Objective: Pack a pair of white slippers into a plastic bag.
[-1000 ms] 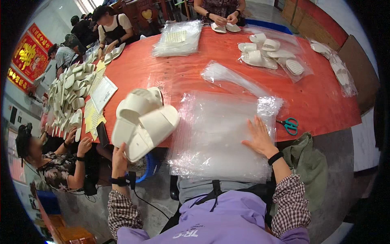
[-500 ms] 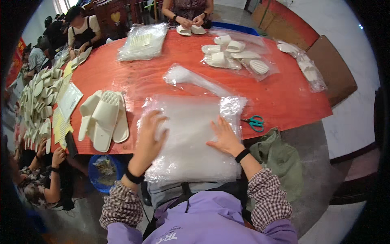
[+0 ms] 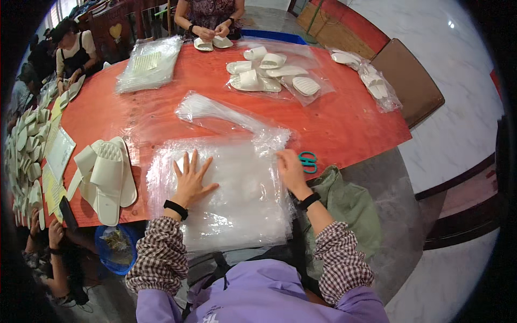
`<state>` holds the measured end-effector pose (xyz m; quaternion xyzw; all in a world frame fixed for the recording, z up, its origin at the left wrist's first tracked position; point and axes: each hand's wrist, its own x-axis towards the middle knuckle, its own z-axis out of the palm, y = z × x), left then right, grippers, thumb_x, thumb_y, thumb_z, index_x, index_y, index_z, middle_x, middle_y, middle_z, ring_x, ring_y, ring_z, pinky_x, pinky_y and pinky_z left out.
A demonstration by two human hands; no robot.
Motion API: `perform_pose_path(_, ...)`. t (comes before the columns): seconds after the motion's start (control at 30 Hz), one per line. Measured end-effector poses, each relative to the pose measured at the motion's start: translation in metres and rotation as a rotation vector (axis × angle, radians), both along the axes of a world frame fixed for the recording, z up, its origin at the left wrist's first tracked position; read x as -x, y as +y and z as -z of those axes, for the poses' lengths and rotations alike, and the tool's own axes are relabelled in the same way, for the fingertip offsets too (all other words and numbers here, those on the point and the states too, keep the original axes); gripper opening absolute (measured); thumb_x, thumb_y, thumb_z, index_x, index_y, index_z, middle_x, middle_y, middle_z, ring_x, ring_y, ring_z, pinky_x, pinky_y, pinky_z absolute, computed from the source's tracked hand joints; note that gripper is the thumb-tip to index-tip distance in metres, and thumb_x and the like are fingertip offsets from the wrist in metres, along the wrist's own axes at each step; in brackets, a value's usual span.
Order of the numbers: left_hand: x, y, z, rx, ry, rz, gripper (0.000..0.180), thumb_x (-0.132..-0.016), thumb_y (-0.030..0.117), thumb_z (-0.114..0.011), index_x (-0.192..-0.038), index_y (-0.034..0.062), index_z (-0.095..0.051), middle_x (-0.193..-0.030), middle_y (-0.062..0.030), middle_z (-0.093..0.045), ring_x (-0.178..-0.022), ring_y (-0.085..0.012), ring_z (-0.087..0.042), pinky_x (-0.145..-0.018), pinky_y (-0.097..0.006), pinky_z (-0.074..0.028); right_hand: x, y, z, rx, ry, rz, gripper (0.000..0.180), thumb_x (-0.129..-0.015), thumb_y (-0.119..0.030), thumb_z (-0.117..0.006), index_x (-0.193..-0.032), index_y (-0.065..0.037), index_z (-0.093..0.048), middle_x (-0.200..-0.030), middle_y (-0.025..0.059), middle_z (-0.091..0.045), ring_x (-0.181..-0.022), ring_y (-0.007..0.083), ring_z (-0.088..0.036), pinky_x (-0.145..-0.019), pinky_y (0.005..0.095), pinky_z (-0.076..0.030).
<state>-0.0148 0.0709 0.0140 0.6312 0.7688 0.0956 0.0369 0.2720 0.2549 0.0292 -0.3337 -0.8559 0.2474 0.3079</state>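
A stack of clear plastic bags (image 3: pixel 231 215) lies at the table's near edge, right before me. My left hand (image 3: pixel 191 182) rests flat on its left part, fingers spread. At the stack's right edge, my right hand (image 3: pixel 292 171) has its fingers curled together on the edge of a bag; the fingertips are partly hidden. Just right of that hand lie teal-handled scissors (image 3: pixel 307 162). Beyond the stack stretches a clear bag of thin white strips (image 3: pixel 215 112). To the left, several cream slippers (image 3: pixel 107 175) are piled together.
Across the red table (image 3: pixel 145 113) are another bag stack (image 3: pixel 151 62), bagged slippers (image 3: pixel 274 72) and a large slipper heap (image 3: pixel 27 145). Co-workers sit left and stand opposite. A blue bin (image 3: pixel 116 250) is below the left edge; green cloth (image 3: pixel 344 207) hangs at right.
My left hand has settled flat on the bags with its fingers spread. The right hand has gone from lying open on the stack to closing at its right edge. The view has shifted right.
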Motion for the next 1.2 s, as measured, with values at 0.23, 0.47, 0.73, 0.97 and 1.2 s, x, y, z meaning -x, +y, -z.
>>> perform_pose_path(0.23, 0.001, 0.001, -0.003, 0.044, -0.065, 0.004, 0.083, -0.079, 0.062, -0.061, -0.149, 0.0276, -0.03, -0.158, -0.0193, -0.007, -0.145, -0.0429, 0.002, -0.107, -0.069, 0.005, -0.069, 0.031, -0.001, -0.124, -0.33, 0.136, 0.034, -0.081, -0.004, -0.064, -0.114, -0.01, -0.058, -0.111, 0.012, -0.053, -0.109, 0.0332, -0.051, -0.089, 0.044, -0.047)
perform_pose_path(0.47, 0.0, -0.001, -0.008, 0.044, -0.081, 0.012, 0.084, -0.079, 0.058, -0.063, -0.149, 0.0265, -0.031, -0.158, -0.0198, -0.008, -0.145, -0.0433, 0.001, -0.107, -0.069, 0.003, -0.105, 0.078, 0.0, -0.229, -0.534, 0.091, 0.034, -0.082, 0.0, -0.061, -0.115, -0.011, -0.056, -0.112, 0.01, -0.053, -0.108, 0.0344, -0.051, -0.085, 0.0454, -0.05)
perform_pose_path(0.73, 0.0, -0.003, -0.01, 0.097, -0.072, 0.011, 0.085, -0.079, 0.061, -0.061, -0.149, 0.0227, -0.031, -0.157, -0.0218, -0.006, -0.144, -0.0453, 0.002, -0.107, -0.069, 0.002, -0.091, 0.124, 0.008, -0.198, -0.502, 0.124, 0.034, -0.083, 0.0, -0.06, -0.115, -0.01, -0.054, -0.115, 0.012, -0.052, -0.106, 0.0358, -0.053, -0.082, 0.0473, -0.051)
perform_pose_path(0.97, -0.003, 0.006, -0.006, 0.05, -0.054, 0.011, 0.088, -0.074, 0.059, -0.066, -0.148, 0.0243, -0.033, -0.156, -0.0227, -0.012, -0.143, -0.0457, -0.005, -0.107, -0.07, 0.001, -0.094, 0.149, 0.014, -0.093, -0.75, 0.443, 0.034, -0.087, -0.014, -0.063, -0.117, -0.005, -0.047, -0.111, 0.0221, -0.05, -0.098, 0.0415, -0.057, -0.077, 0.0486, -0.051)
perform_pose_path(1.2, 0.0, 0.007, -0.013, 0.096, -0.096, 0.008, 0.087, -0.076, 0.059, -0.065, -0.148, 0.0219, -0.034, -0.156, -0.0243, -0.01, -0.142, -0.048, -0.003, -0.106, -0.071, 0.003, -0.031, 0.186, -0.046, -0.139, -0.621, 0.33, 0.032, -0.084, -0.023, -0.068, -0.104, -0.001, -0.056, -0.123, 0.0227, -0.049, -0.097, 0.0409, -0.058, -0.081, 0.0481, -0.049)
